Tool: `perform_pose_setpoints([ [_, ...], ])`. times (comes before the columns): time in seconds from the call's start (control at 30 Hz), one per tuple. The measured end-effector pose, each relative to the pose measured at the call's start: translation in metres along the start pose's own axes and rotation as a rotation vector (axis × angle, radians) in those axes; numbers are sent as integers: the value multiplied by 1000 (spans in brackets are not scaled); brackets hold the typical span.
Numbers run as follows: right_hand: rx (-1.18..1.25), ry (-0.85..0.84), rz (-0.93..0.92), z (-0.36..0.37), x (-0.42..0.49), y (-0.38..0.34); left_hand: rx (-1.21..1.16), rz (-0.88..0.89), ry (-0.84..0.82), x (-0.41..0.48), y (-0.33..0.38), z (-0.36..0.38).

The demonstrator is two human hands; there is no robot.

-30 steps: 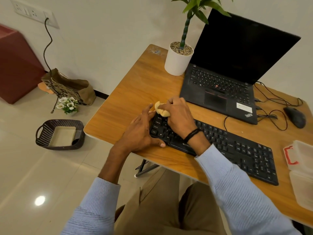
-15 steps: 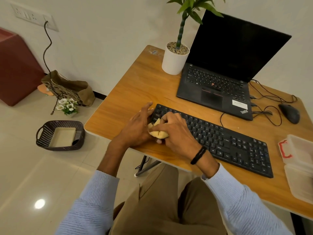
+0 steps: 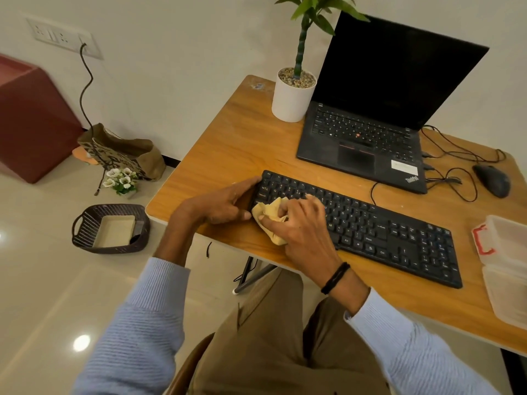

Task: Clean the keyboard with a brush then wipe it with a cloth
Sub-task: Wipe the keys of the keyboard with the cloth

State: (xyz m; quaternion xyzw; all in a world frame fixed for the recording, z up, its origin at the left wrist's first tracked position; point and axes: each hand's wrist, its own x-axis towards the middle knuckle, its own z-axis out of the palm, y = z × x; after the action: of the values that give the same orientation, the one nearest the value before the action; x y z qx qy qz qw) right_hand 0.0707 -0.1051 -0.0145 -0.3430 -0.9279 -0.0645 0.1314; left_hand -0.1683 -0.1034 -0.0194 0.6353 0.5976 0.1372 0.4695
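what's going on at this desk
A seated person is wiping a black keyboard on a wooden desk. The right hand grips a crumpled yellow cloth and presses it on the keys at the keyboard's left end. The left hand rests against that end with index finger and thumb out, steadying it. No brush is in view. An open laptop with a dark screen sits behind the keyboard.

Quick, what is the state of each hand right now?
Left hand: open, fingers resting against the keyboard at its left end.
Right hand: closed, holding the yellow cloth.
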Motion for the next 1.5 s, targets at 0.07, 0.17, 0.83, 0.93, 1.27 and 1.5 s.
perform_pose_setpoints([
  [0.07,-48,-11,27,-6,-9,6,-1,-16,4,0,1,0],
  [0.17,-47,2,123,-14,-12,10,-2,-25,5,-1,1,0],
  [0.83,195,72,598,4,45,21,206,36,395,-2,7,46],
  [0.93,218,-54,393,6,48,5,232,38,475,0,5,52],
  [1.27,248,-134,179,-5,52,16,244,8,483,-5,15,51],
  [1.5,198,-182,204,-11,61,19,247,-16,476,-6,17,50],
])
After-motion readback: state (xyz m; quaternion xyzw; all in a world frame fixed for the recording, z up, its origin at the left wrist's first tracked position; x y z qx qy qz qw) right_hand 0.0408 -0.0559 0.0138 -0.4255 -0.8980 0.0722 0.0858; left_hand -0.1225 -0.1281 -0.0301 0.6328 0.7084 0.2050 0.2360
